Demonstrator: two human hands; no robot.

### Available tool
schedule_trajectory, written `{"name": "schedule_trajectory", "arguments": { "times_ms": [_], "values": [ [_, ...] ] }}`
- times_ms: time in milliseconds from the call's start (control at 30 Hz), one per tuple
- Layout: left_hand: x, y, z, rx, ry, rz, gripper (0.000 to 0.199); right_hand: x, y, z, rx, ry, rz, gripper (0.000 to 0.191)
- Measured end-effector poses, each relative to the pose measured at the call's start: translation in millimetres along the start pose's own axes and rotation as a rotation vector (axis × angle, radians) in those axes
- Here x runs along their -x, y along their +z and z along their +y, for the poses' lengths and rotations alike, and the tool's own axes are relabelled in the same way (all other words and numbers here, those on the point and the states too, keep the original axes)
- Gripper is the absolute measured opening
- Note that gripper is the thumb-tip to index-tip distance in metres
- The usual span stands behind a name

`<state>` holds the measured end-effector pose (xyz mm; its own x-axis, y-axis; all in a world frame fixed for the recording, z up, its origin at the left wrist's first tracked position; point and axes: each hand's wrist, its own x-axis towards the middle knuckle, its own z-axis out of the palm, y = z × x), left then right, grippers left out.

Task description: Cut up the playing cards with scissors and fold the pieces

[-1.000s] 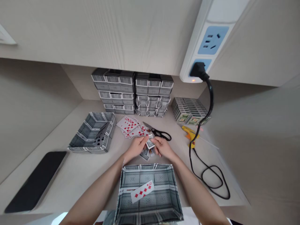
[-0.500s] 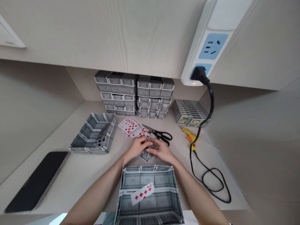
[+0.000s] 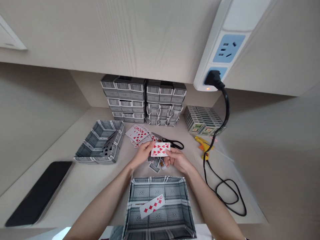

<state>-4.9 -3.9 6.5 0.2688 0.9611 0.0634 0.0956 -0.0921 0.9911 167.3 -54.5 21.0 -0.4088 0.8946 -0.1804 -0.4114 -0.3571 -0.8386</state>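
Note:
A nine of hearts playing card [image 3: 160, 149] is held face up between my two hands. My left hand [image 3: 143, 154] pinches its left end, and my right hand [image 3: 178, 159] grips its right end. Under the card lie small cut card pieces [image 3: 154, 166], partly covered. Behind my left hand is a loose pile of red-suit playing cards [image 3: 138, 134]. Black-handled scissors [image 3: 175, 144] lie just beyond my right hand. Closest to me stands an open box made of playing cards [image 3: 160, 190], with a diamond card piece [image 3: 152, 206] inside.
Another card box [image 3: 98, 160] with cards inside stands left, near a black phone-like slab [image 3: 38, 193]. Stacked card boxes [image 3: 126, 95] line the back. On the right are card packs [image 3: 203, 118], a yellow glue gun [image 3: 203, 145], a black cable [image 3: 238, 193] and a power strip [image 3: 220, 50].
The card between my hands has turned to lie flat, its face now showing. My hands have moved slightly apart, and the cut pieces beneath show more.

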Motion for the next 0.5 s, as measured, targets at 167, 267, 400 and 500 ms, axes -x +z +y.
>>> {"name": "schedule_trajectory", "arguments": {
  "times_ms": [167,267,400,500],
  "values": [
    [1.7,2.5,-2.0,0.217,-0.157,-0.089,0.042,-1.1,2.6,0.6,-0.108,0.008,-0.037,0.021],
    [3.3,2.3,-2.9,0.22,-0.195,-0.159,0.041,-1.6,1.7,1.8,-0.099,0.023,-0.061,0.023],
    [3.5,1.7,0.7,0.204,-0.197,-0.175,0.039,-3.5,1.2,3.7,0.033,0.031,-0.008,0.03],
    [1.8,0.8,4.8,0.193,-0.17,-0.093,0.036,-6.1,-2.7,2.2,0.278,-0.113,0.206,0.035]
  ]
}}
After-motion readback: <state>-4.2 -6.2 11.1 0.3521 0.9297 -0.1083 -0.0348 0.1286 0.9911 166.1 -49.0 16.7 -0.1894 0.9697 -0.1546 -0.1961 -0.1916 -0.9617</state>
